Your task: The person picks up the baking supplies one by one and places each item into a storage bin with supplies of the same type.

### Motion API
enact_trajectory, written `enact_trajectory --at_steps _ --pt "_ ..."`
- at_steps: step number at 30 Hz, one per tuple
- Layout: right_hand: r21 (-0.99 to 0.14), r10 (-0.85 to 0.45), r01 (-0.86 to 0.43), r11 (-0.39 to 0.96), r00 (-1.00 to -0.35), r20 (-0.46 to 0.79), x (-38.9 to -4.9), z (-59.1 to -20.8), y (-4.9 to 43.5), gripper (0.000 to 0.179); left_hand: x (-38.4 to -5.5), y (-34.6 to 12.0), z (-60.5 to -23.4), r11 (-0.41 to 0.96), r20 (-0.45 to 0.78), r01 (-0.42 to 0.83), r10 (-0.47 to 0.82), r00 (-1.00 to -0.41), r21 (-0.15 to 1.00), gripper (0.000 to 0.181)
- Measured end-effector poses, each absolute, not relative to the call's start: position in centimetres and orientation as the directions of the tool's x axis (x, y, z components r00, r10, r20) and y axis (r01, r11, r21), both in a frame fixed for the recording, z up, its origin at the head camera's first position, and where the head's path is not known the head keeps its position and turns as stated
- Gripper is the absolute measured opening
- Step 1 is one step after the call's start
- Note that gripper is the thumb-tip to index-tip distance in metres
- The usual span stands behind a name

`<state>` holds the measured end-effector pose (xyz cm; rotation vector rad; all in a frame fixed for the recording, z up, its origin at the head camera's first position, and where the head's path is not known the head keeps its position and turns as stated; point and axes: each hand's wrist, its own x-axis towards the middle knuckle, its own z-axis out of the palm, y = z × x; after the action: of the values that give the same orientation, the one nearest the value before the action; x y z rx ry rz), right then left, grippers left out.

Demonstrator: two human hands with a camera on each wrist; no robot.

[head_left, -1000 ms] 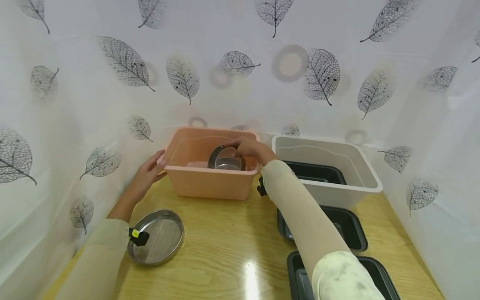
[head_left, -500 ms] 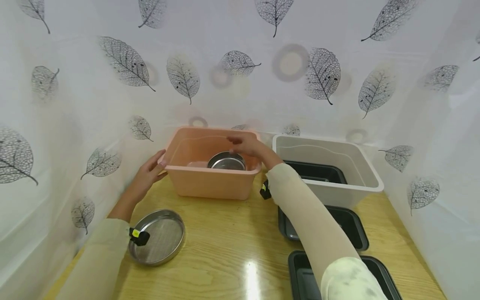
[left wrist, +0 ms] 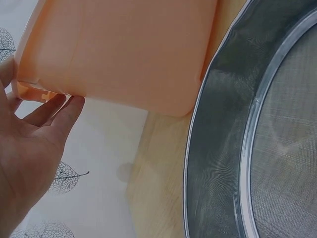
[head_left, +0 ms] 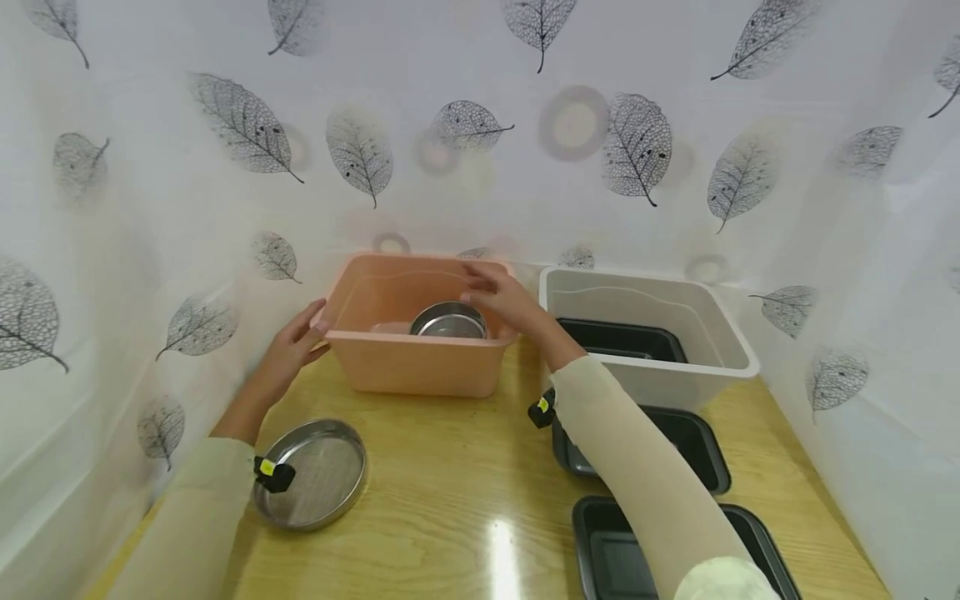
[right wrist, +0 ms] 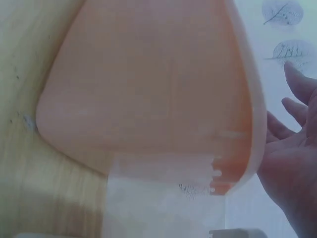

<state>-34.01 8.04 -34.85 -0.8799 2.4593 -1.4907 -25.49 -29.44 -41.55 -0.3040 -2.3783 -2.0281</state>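
Observation:
My left hand [head_left: 288,354] grips the left end rim of a peach plastic bin [head_left: 416,367]. In the left wrist view its fingers [left wrist: 62,116] curl under the rim's lip. Above the bin's right side is my right hand [head_left: 510,304], fingers loosely spread and holding nothing. The right wrist view also shows that hand [right wrist: 294,144] with its fingers apart beside the bin's rim. Inside the bin rests a small round metal sieve [head_left: 448,321], its lower part hidden by the front wall. A larger round sieve with a mesh bottom [head_left: 318,479] lies on the table below my left wrist.
To the right stands a white plastic bin [head_left: 660,383] with a black baking pan [head_left: 626,340] inside. Two more dark baking pans [head_left: 693,442] lie in front of it, partly behind my right sleeve. A leaf-patterned curtain [head_left: 420,75] surrounds the wooden table [head_left: 420,508].
My right hand has let go of the small sieve, which now sits lower and flatter in the bin. That hand has drawn slightly right. The left hand stays at the rim.

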Motion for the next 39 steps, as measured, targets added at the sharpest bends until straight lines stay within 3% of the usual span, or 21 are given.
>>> enact_trajectory --at_steps 14,18,33,39 --pt "-0.924 -0.4 -0.303 0.233 -0.896 0.193 -27.8 -35.7 6.6 0.061 -25.2 -29.9 -41.8 0.149 0.142 0.167 0.162 -0.976 0.975 0.067" --pt "-0.952 -0.352 -0.266 0.149 -0.914 0.2 -26.4 -35.8 6.4 0.057 -25.2 -29.9 -41.7 0.139 0.135 0.158 0.161 -0.978 0.978 0.067" --pt "-0.977 -0.333 -0.209 -0.048 -0.919 0.212 -20.3 -37.9 4.3 0.055 -25.3 -29.6 -41.7 0.147 0.138 0.164 0.169 -0.976 0.975 0.066" --pt "-0.977 -0.328 -0.204 -0.06 -0.921 0.212 -17.9 -40.2 2.3 0.053 -25.3 -29.6 -41.5 0.154 0.144 0.17 0.169 -0.975 0.973 0.067"
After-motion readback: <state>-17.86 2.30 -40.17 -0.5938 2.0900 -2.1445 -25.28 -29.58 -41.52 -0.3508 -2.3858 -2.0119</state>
